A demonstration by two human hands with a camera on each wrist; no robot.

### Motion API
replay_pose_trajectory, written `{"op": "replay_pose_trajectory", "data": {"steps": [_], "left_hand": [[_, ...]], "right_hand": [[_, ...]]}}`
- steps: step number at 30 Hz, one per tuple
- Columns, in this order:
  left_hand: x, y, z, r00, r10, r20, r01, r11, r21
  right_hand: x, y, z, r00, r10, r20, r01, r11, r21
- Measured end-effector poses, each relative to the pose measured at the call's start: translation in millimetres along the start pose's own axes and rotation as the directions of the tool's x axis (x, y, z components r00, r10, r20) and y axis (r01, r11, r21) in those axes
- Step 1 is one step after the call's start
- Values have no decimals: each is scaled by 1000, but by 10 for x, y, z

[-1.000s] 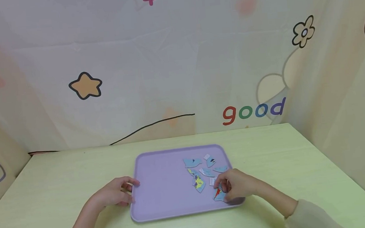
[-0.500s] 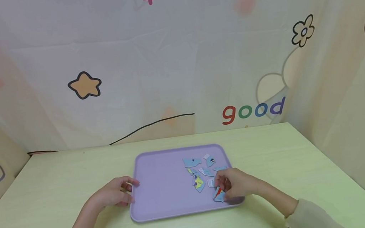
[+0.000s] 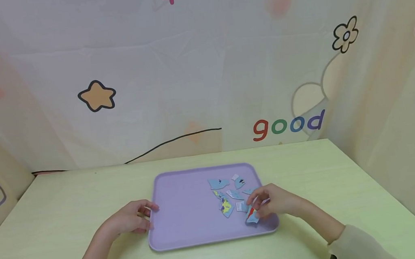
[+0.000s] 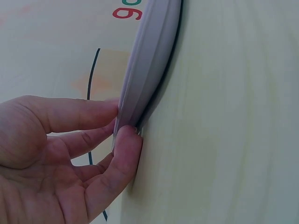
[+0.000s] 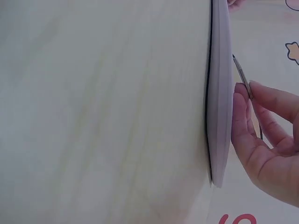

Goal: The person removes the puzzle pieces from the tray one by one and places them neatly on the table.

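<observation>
At the left rim of the lilac tray (image 3: 184, 212), my left hand (image 3: 132, 218) grips the edge; the left wrist view has its fingertips (image 4: 110, 114) against the rim. Over the tray's near right part, my right hand (image 3: 277, 200) pinches a blue puzzle piece (image 3: 251, 216) with a red mark. In the right wrist view that piece (image 5: 242, 77) shows edge-on, tilted up between thumb and finger. Beside it lie a blue piece with yellow and purple (image 3: 226, 207) and a pale piece (image 3: 240, 206) partly hidden by the hand.
Several other blue pieces lie on the tray's right half, among them a jagged one (image 3: 218, 184), a narrow one (image 3: 235, 194) and one with a dark mark (image 3: 239, 182). A pale wooden table (image 3: 88, 195) carries the tray, with a printed curtain (image 3: 189, 86) behind.
My right hand has moved slightly up and to the right, lifting and tilting the red-marked puzzle piece. The pale piece under it shifted a little left. My left hand stays at the rim.
</observation>
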State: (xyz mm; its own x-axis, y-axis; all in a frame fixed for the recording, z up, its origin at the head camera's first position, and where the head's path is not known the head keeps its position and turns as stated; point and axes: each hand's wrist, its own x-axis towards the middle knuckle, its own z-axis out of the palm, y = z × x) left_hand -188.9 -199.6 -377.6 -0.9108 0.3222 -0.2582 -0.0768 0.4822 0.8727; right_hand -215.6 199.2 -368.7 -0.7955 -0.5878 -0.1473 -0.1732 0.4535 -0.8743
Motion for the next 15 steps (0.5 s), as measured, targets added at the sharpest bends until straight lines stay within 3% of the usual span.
{"op": "replay_pose_trajectory", "data": {"steps": [15], "left_hand": [[-6,-4,-5,1000,10,0,-10,1000,3]], "right_hand": [[-24,65,-207,995,98,-27,-93,985,146]]}}
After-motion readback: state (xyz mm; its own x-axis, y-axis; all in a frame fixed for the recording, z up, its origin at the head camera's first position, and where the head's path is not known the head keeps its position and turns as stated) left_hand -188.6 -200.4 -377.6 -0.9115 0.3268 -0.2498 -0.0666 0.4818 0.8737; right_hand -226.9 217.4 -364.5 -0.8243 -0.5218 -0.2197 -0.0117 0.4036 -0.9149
